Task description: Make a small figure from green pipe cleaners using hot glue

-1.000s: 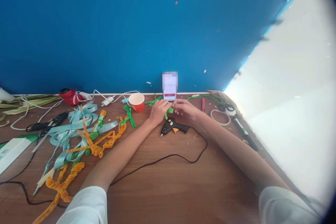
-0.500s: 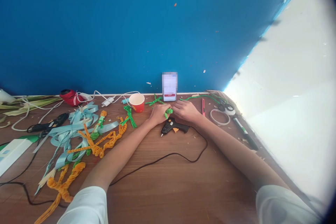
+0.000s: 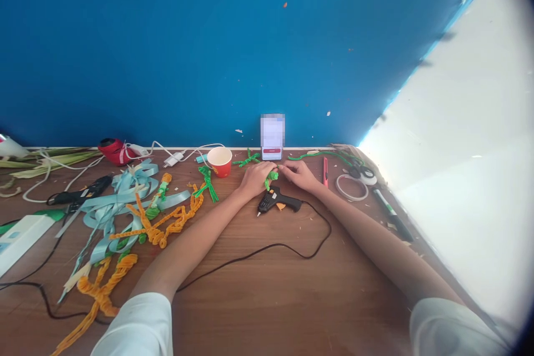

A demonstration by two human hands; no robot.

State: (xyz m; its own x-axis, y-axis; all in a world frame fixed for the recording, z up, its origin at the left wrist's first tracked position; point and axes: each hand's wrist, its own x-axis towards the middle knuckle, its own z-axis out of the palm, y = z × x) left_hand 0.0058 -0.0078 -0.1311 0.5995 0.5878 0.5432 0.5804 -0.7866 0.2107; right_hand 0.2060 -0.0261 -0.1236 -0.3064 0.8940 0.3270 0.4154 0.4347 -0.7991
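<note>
My left hand is closed around a green fuzzy pipe-cleaner piece, whose coiled end sticks out on the right side of the fingers. Close beside it, my right hand has thumb and forefinger pinched together near the left fingertips; what lies in the pinch is too small to tell. Just below both hands a black hot glue gun rests on the table, nozzle to the left. Behind them a phone leans upright on the blue wall. A twisted green pipe-cleaner figure lies behind my left hand.
To the left stand a red paper cup and another green pipe-cleaner figure. Orange pipe-cleaner shapes, light-blue ribbon and a power strip spread further left. At right are a pink cutter, tape roll and marker.
My right hand has drawn slightly away from the left, and its fingers are straighter. The left still holds the green piece. The whole view has shifted a little.
</note>
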